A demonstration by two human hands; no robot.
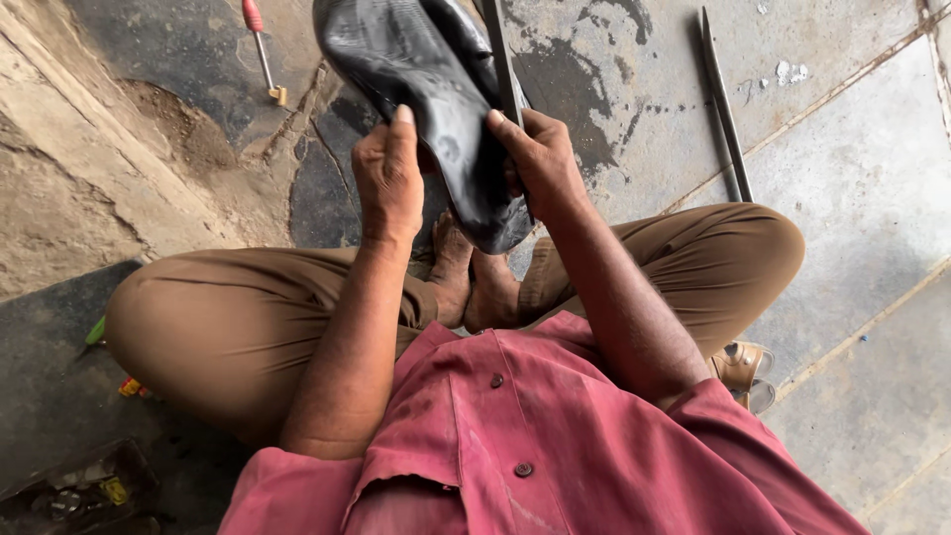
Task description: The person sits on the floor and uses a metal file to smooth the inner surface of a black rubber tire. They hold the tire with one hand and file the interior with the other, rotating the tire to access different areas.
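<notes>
At seven o'clock, nearest us, we see a dark tray [79, 490] on the ground, holding small metal bits and a yellow piece; what exactly they are we cannot tell. Just beyond it lie a green scrap [95, 331] and a red-yellow scrap [132, 387] beside our left knee. At four o'clock a tan sandal [741, 369] peeks out from under our right thigh.

We sit cross-legged in brown trousers [228, 327] and a red shirt [535, 436], bare feet [471, 282] tucked together. Above the feet we hold a black rubber tube [436, 109]. Our left hand [388, 183] grips its left edge, fingers wrapped behind and thumb pressed flat on the front. Our right hand [540, 163] is closed on the right edge, thumb on top, fingers curled under. The tube's long axis runs from six o'clock, near the feet, up toward eleven o'clock, its folded lower end pointing down at us and the wider part passing out of view at the top.

Farther off, at eleven o'clock, a red-handled tool [263, 50] lies on the ground. At one o'clock two long metal rods [725, 109] lie side by side. The surface is grey stone slabs [852, 198] with dark damp patches, and worn sandy concrete [79, 168] at nine o'clock.
</notes>
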